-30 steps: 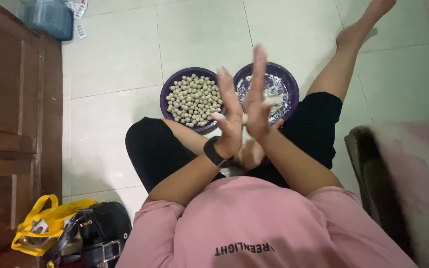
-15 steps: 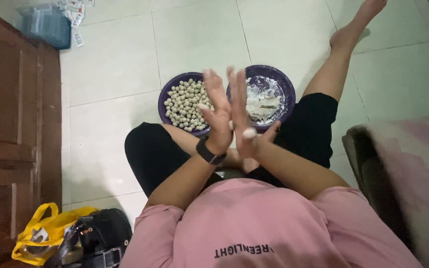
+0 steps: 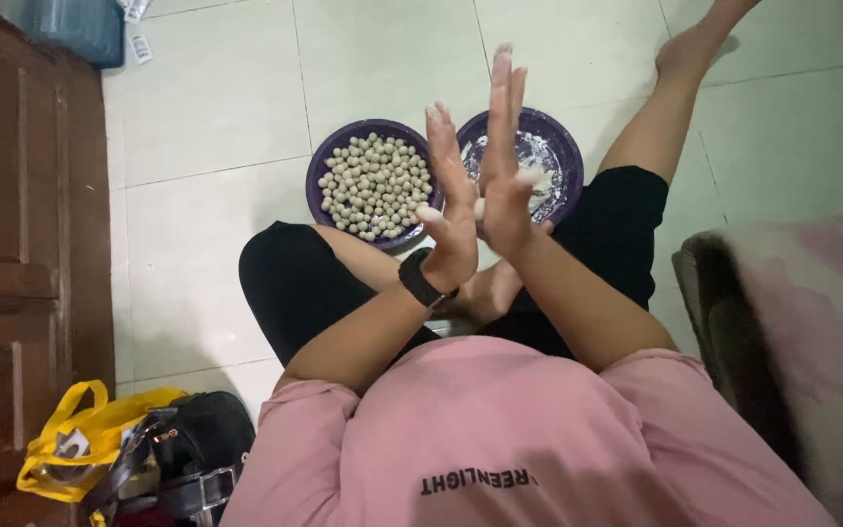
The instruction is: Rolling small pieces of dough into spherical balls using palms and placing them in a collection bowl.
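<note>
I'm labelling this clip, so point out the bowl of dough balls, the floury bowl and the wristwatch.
bowl of dough balls (image 3: 327,161), head view, on its purple left rim.
floury bowl (image 3: 566,156), head view, on its purple right rim.
wristwatch (image 3: 418,280), head view, on the black band.

Two purple bowls (image 3: 329,161), pale beige balls (image 3: 375,185), a pink shirt (image 3: 500,429), black shorts (image 3: 285,283), a yellow bag (image 3: 90,439).

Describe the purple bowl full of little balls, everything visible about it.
The bowl of balls is round, shallow and dark purple, perhaps plastic. It sits flat on the pale tiled floor, heaped with small beige dough-like balls. Its right rim meets a second purple bowl. The left hand hides its near right edge.
</note>
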